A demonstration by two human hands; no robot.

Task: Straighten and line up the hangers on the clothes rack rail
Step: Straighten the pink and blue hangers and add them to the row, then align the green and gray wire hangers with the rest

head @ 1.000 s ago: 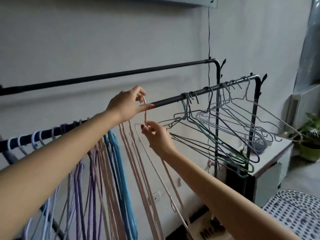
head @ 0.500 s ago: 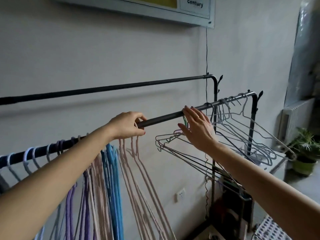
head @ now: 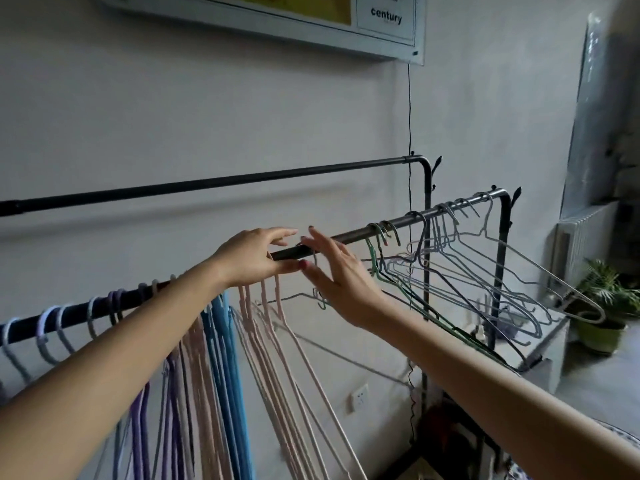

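Both hands meet at the rail [head: 349,234]: left hand [head: 252,259] and right hand [head: 337,277] grips wide, beside a grey hanger [head: 313,296].

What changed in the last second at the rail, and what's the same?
The right hand let go of the pink hanger, reached right to the grey wire hangers, then came back left with one grey hanger beside the pink hangers; its fingers are spread now. The left hand stayed on the front rail by the pink hangers. The blue and purple hangers hang as before.
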